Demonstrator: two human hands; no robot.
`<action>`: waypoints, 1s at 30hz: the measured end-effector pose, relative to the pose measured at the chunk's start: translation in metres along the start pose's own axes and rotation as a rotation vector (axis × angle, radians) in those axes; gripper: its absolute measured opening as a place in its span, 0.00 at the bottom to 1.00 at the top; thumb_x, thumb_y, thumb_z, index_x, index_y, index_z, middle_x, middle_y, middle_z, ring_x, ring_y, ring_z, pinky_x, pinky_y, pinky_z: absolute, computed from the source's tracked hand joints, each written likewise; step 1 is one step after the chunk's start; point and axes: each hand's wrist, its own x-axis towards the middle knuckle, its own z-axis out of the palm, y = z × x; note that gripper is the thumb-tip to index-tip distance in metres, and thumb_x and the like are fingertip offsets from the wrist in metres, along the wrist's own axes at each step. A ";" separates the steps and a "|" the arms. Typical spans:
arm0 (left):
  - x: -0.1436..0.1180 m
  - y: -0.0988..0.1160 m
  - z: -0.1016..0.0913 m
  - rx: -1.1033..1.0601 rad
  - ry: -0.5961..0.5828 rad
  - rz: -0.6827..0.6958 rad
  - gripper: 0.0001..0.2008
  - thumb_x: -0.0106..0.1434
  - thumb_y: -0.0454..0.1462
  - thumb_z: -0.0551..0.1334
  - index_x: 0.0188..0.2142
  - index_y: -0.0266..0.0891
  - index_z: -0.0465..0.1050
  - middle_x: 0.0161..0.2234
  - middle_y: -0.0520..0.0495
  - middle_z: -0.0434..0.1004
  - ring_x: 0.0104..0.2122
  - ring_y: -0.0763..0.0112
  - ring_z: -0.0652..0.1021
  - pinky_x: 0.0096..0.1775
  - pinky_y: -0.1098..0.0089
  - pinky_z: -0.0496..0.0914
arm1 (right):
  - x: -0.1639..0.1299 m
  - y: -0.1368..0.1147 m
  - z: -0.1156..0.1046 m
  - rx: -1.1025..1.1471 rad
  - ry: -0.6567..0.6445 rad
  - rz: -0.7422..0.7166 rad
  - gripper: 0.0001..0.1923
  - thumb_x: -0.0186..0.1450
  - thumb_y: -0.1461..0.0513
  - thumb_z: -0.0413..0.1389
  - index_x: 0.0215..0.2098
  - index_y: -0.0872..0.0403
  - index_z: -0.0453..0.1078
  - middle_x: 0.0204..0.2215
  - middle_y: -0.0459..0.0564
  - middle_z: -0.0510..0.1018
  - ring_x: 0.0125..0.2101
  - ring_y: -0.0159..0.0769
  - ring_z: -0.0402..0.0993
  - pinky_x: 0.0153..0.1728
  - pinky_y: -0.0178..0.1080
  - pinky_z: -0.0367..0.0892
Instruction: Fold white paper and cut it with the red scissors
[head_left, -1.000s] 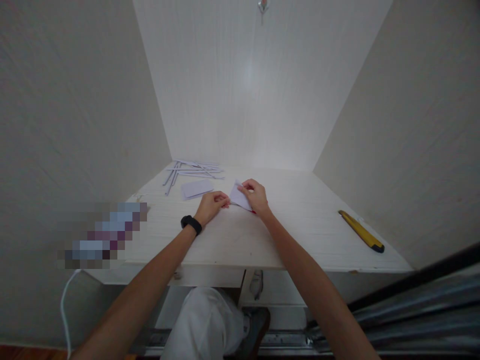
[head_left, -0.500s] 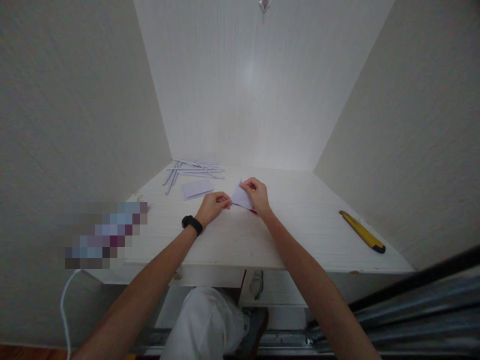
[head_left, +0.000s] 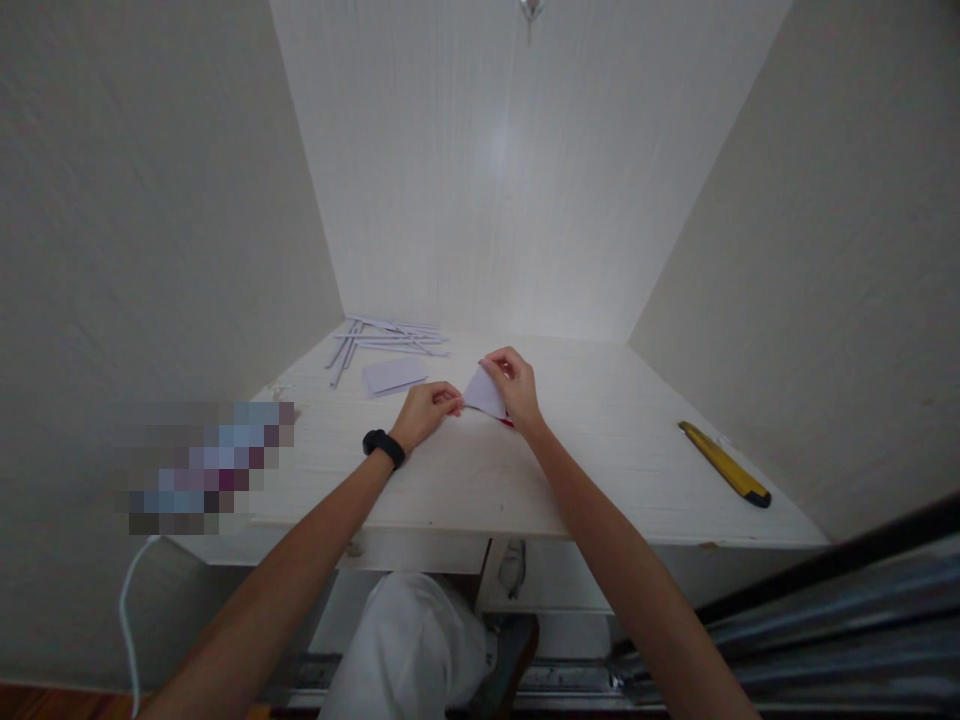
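A small folded piece of paper [head_left: 484, 392], white on top with a red edge showing underneath, rests on the white wooden table [head_left: 585, 470]. My left hand [head_left: 426, 412], with a black watch on the wrist, pinches its left corner against the table. My right hand [head_left: 512, 388] grips the paper's upper right part and lifts a flap a little off the surface.
A folded white paper [head_left: 393, 377] lies left of my hands, with several thin paper strips [head_left: 386, 338] behind it near the back wall. A yellow and black utility knife [head_left: 724, 463] lies near the table's right edge. Walls close in on three sides.
My right hand has shifted slightly up and turned the paper flap; the left hand has stayed pressed on the corner.
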 end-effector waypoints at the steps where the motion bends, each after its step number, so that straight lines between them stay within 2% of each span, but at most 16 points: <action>1: 0.000 0.000 0.000 -0.013 0.007 0.005 0.04 0.55 0.35 0.65 0.25 0.37 0.74 0.22 0.50 0.77 0.25 0.68 0.77 0.33 0.69 0.70 | 0.000 -0.001 0.000 0.000 -0.012 -0.008 0.09 0.61 0.56 0.55 0.29 0.53 0.69 0.31 0.48 0.74 0.35 0.36 0.71 0.39 0.37 0.66; 5: 0.001 -0.002 -0.001 -0.067 0.041 0.014 0.05 0.53 0.37 0.65 0.26 0.37 0.75 0.22 0.49 0.78 0.26 0.68 0.77 0.34 0.69 0.70 | 0.001 -0.004 -0.002 -0.016 -0.048 -0.013 0.10 0.63 0.55 0.53 0.34 0.53 0.69 0.35 0.49 0.75 0.39 0.36 0.71 0.42 0.38 0.66; 8: 0.003 -0.005 -0.003 -0.098 0.090 0.000 0.06 0.55 0.37 0.65 0.27 0.36 0.74 0.23 0.49 0.78 0.27 0.69 0.77 0.35 0.68 0.71 | 0.003 0.001 -0.004 -0.053 -0.103 0.009 0.10 0.63 0.56 0.53 0.38 0.53 0.70 0.37 0.49 0.76 0.39 0.36 0.72 0.41 0.37 0.67; 11: 0.007 -0.010 -0.004 -0.113 0.114 -0.025 0.08 0.60 0.38 0.63 0.31 0.34 0.73 0.27 0.51 0.77 0.29 0.71 0.77 0.37 0.65 0.72 | 0.004 0.009 -0.005 -0.122 -0.159 0.050 0.08 0.63 0.58 0.55 0.34 0.54 0.71 0.33 0.47 0.77 0.35 0.35 0.73 0.38 0.38 0.68; 14: 0.008 -0.015 -0.004 -0.118 0.102 -0.052 0.09 0.64 0.40 0.61 0.36 0.34 0.72 0.33 0.49 0.76 0.31 0.71 0.77 0.36 0.64 0.73 | 0.003 0.016 -0.003 -0.200 -0.155 0.095 0.09 0.65 0.59 0.56 0.32 0.57 0.71 0.31 0.47 0.76 0.33 0.34 0.73 0.37 0.40 0.69; 18: 0.009 -0.017 -0.005 -0.131 0.089 -0.079 0.10 0.64 0.39 0.60 0.41 0.34 0.71 0.38 0.47 0.76 0.34 0.69 0.77 0.37 0.63 0.74 | 0.002 0.019 -0.003 -0.258 -0.150 0.131 0.10 0.67 0.59 0.55 0.39 0.58 0.70 0.37 0.49 0.76 0.35 0.35 0.74 0.38 0.42 0.71; 23: 0.008 -0.016 -0.007 -0.161 0.118 -0.096 0.11 0.64 0.40 0.60 0.44 0.35 0.71 0.41 0.45 0.75 0.36 0.68 0.77 0.38 0.62 0.74 | 0.003 0.022 -0.005 -0.282 -0.194 0.164 0.11 0.67 0.59 0.54 0.45 0.58 0.69 0.42 0.51 0.75 0.38 0.37 0.74 0.39 0.44 0.72; 30: 0.008 -0.017 -0.008 -0.208 0.134 -0.108 0.13 0.64 0.40 0.60 0.45 0.35 0.70 0.42 0.45 0.75 0.37 0.67 0.77 0.39 0.61 0.74 | 0.004 0.025 -0.005 -0.315 -0.198 0.191 0.13 0.68 0.59 0.54 0.48 0.57 0.68 0.44 0.52 0.74 0.40 0.38 0.74 0.40 0.45 0.72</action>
